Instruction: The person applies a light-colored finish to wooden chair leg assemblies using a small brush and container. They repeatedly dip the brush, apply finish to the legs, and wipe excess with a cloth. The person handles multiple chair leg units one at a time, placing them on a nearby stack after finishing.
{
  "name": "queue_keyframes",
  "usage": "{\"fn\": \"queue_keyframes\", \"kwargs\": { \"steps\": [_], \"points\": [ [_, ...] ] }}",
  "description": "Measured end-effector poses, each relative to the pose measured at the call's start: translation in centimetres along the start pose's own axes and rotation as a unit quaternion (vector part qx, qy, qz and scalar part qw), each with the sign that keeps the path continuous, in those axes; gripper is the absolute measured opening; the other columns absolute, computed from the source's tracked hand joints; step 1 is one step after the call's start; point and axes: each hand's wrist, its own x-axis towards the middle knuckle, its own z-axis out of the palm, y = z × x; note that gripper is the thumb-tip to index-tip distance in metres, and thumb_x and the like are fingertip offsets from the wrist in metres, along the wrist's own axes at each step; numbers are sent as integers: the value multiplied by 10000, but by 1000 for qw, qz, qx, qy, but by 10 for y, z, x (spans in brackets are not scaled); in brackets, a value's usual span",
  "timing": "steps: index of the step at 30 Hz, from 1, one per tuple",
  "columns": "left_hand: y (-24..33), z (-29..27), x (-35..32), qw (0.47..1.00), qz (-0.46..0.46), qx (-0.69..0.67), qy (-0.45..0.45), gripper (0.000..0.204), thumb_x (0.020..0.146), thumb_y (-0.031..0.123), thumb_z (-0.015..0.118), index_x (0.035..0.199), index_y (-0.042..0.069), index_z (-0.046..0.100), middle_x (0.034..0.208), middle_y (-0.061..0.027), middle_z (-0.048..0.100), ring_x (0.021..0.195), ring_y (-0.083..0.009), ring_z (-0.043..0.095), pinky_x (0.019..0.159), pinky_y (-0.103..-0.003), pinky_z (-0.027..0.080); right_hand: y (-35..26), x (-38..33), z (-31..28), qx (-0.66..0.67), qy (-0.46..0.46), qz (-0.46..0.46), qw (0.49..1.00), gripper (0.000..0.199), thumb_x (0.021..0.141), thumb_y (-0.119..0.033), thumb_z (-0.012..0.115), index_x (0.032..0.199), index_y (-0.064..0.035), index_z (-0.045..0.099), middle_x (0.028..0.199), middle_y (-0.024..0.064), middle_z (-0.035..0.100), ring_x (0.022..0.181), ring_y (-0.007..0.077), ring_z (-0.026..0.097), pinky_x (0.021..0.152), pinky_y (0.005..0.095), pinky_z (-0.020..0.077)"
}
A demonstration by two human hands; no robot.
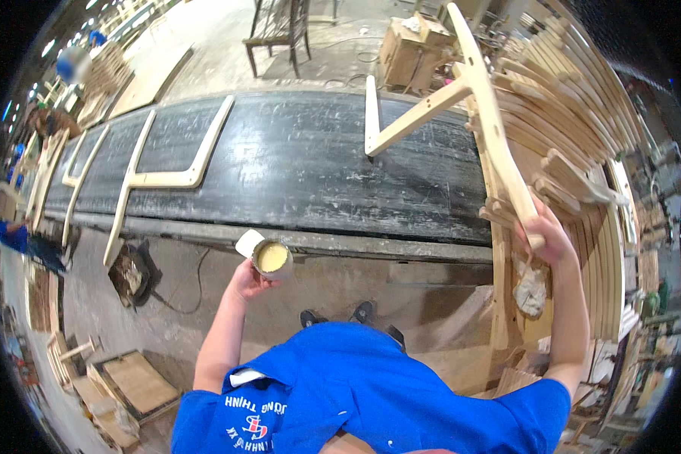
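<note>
My left hand (251, 281) is wrapped round a small cup (272, 259) of pale yellow paste, held just off the table's near edge. A flat white piece (249, 242) sticks out beside the cup's rim; I cannot tell its kind. My right hand (550, 233) grips the near end of a long, curved leg of a pale wooden chair side frame (495, 125). This frame slants away from me at the table's right end, its side bar reaching left to a shorter upright post. Another such chair side frame (163, 180) lies on the left part of the table.
The long dark table (295, 163) has a scuffed top, with more curved wooden frames (83, 181) at its far left. Stacked wooden parts (575, 106) crowd the right side. A dark chair (278, 38) stands beyond the table. A black container (132, 276) sits on the floor below left.
</note>
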Motion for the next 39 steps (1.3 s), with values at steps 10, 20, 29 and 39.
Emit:
{"fn": "queue_keyframes", "kwargs": {
  "steps": [10, 20, 29, 39],
  "points": [
    [-13, 61, 26, 998, 13, -54, 21, 396, 939, 363, 371, 1231, 131, 502, 1178, -88, 573, 950, -251, 611, 609, -358, 537, 110, 8, -36, 58, -117, 93, 987, 681, 743, -229, 654, 1313, -51, 324, 733, 112, 590, 551, 125, 558, 471, 223, 450],
    [-11, 52, 20, 999, 25, -13, 26, 375, 949, 334, 373, 1211, 98, 500, 1106, -107, 599, 869, -236, 623, 630, -412, 555, 56, 65, -35, -546, 207, 62, 810, 418, 914, -369, 470, 860, -1, 660, 853, 165, 660, 798, 289, 628, 755, 380, 468],
    [29, 41, 62, 994, 81, 14, 77, 475, 964, 401, 331, 1287, 62, 406, 1221, -144, 528, 1040, -310, 577, 839, -516, 500, 57, 165, 85, -164, 15, -127, 978, 120, 830, -78, 605, 925, -6, 594, 749, 29, 605, 689, 80, 572, 614, 209, 473],
    [116, 47, 93, 982, 120, 82, 118, 404, 967, 348, 344, 1195, 41, 473, 1075, -118, 603, 920, -249, 630, 703, -447, 558, 85, 273, 288, -295, -51, -361, 884, 88, 865, -88, 558, 830, -15, 525, 626, 135, 538, 543, 288, 548, 508, 346, 427]
  ]
}}
